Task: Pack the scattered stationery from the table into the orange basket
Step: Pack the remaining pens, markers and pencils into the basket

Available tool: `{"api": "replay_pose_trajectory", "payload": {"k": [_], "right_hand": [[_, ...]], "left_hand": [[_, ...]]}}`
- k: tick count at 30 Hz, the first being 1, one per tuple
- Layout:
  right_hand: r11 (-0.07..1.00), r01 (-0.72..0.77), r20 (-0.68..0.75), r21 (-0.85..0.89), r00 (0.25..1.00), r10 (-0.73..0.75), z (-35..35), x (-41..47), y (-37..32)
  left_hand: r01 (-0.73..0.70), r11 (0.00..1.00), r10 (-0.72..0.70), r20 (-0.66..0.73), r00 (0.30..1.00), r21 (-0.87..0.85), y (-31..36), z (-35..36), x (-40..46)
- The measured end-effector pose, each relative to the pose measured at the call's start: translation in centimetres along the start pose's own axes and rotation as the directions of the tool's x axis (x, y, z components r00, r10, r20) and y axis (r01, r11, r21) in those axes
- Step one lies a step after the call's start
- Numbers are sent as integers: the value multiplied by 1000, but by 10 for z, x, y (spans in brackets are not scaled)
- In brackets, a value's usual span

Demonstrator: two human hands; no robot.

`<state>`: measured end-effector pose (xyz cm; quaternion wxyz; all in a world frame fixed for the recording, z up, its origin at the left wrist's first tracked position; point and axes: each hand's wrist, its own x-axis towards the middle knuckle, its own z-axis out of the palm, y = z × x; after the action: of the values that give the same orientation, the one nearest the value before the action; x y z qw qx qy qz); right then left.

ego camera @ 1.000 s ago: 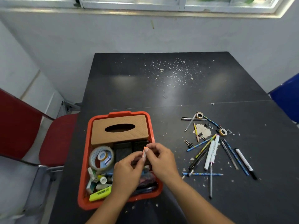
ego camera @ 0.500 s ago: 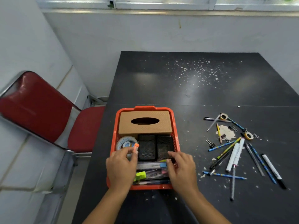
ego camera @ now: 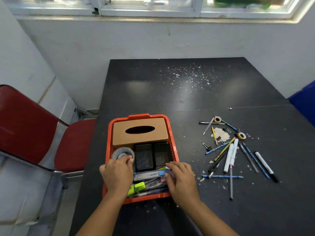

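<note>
Stationery (ego camera: 228, 155) lies scattered near the right edge of the black table (ego camera: 170, 92): pens, pencils, white markers, small tape rolls and binder clips, well apart from the orange basket (ego camera: 172, 143). The basket stands near the left front corner of the table, and its front left wall is hidden behind the left hand (ego camera: 117, 174).

Inside the basket, a tan tissue box (ego camera: 139, 132) fills the far end. Before it stand two black mesh holders (ego camera: 151, 155), and beside them, at the left wall, lies a roll of clear tape (ego camera: 121, 153), half covered by the fingers of the left hand. At the near end there is a pile of pens, a yellow-green highlighter (ego camera: 136, 187) and a cutter with a blue slider (ego camera: 151, 174); the items under them are dark and hard to tell apart.

The left hand is over the left front part of the basket with fingers curled, and at its fingertips a small orange item (ego camera: 130, 157) shows, just beside the tape roll. It seems pinched there, but most of it is hidden, so I cannot tell what it is. The right hand (ego camera: 181, 181) is over the right front corner of the basket. Its fingers are bent and touch the right end of the cutter; whether they really pinch it, I cannot tell.

A red chair (ego camera: 34, 126) stands by the left edge of the table, cut off by the frame.
</note>
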<state>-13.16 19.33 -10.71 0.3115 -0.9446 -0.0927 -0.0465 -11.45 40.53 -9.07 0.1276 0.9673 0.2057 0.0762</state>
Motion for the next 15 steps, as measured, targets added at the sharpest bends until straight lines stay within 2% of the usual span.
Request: {"api": "replay_pose_trajectory", "payload": {"k": [7,10,15], "right_hand": [[996,42,-8,72,999,-42,-7,-7,3],[996,28,-34,88,999,-25,-12,-11,4],[996,-18,-87,85,996,25,-28,-18,22]], "left_hand": [[-66,984,65,-10,998,-167,7,2,-9],[-145,971,138,-52,989,-188,18,4,-16],[-238,930,235,-44,971,-279,50,8,-30]]}}
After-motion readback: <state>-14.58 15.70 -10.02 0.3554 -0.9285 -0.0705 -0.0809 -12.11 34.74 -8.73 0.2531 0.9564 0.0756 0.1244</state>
